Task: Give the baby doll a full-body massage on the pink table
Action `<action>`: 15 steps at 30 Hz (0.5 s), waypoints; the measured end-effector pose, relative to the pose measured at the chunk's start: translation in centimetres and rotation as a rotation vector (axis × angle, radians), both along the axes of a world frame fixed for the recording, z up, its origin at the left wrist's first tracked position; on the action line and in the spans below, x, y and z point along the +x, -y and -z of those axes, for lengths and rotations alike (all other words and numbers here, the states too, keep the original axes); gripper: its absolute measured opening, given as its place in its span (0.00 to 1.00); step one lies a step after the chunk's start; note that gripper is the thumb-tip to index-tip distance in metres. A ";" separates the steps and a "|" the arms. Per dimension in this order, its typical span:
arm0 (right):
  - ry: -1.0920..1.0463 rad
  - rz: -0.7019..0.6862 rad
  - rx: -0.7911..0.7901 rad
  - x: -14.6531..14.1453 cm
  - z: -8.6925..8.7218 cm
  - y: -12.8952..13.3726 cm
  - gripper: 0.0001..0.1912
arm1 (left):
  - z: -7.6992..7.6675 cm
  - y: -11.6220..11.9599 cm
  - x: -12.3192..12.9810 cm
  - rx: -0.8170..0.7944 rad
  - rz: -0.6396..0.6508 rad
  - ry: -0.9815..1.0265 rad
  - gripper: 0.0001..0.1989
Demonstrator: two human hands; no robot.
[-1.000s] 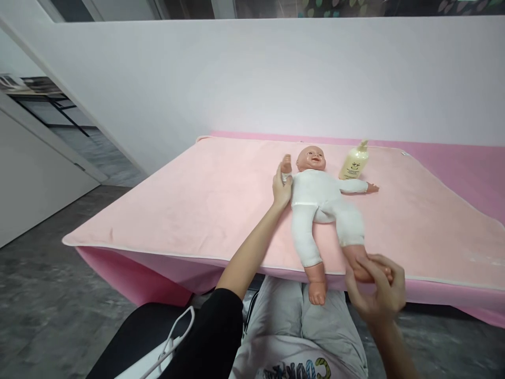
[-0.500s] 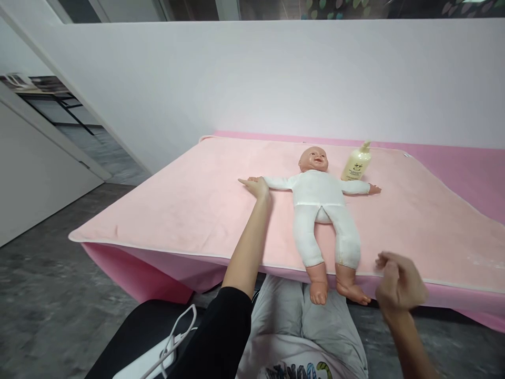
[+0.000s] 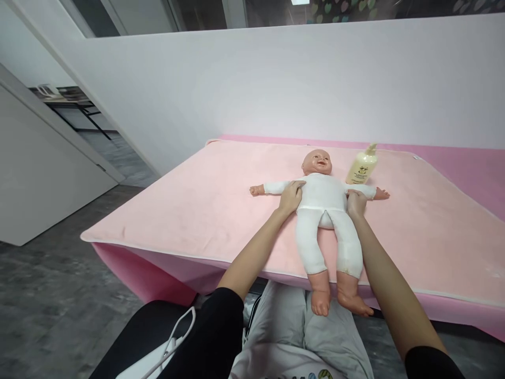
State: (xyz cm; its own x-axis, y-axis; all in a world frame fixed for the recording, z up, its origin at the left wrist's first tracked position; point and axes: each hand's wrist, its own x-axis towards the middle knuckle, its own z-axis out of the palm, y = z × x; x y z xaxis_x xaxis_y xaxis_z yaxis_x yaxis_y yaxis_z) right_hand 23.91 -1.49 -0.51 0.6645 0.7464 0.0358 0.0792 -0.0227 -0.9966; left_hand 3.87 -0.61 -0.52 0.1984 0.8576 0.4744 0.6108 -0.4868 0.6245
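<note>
A baby doll [image 3: 321, 192] with a white cloth body lies on its back, arms spread and feet over the table's front edge. My left hand [image 3: 292, 196] is closed about its upper arm by the armpit on the left side of the picture, fingertips on the chest. On the opposite side, my right hand [image 3: 356, 202] grips the doll at the other armpit, its fingers partly hidden. Beyond that arm stands a pale yellow pump bottle [image 3: 362, 166].
A pale pink blanket [image 3: 189, 210] covers the table, over a darker pink cloth [image 3: 469, 173]. Behind it rises a white wall [image 3: 260, 84]. At lower left, a white device with a cable [image 3: 169, 350] lies on a black surface.
My left hand has slid from the doll's hand inward to its armpit. My right hand has come from beside the doll's feet up to the other armpit. The view has shifted slightly.
</note>
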 end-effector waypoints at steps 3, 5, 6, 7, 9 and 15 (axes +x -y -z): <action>0.053 0.021 -0.101 0.4 -0.1 0.5 0.08 | 0.1 -0.1 -0.2 0.013 -0.016 0.017 0.20; 0.084 -0.021 -0.101 0.5 -0.4 0.6 0.08 | 0.1 -0.1 -0.3 0.015 -0.010 0.016 0.21; 0.090 -0.031 -0.099 0.4 -0.5 0.6 0.08 | 0.1 0.0 -0.3 0.014 -0.006 0.014 0.21; 0.092 -0.037 -0.100 0.4 -0.5 0.6 0.08 | 0.0 0.0 -0.3 0.014 -0.002 0.010 0.21; 0.094 -0.049 -0.098 0.3 -0.5 0.6 0.08 | 0.0 0.1 -0.3 0.012 0.003 0.002 0.21; 0.114 -0.075 -0.092 0.4 -0.5 0.7 0.09 | -0.2 0.1 -0.4 0.012 0.005 -0.001 0.21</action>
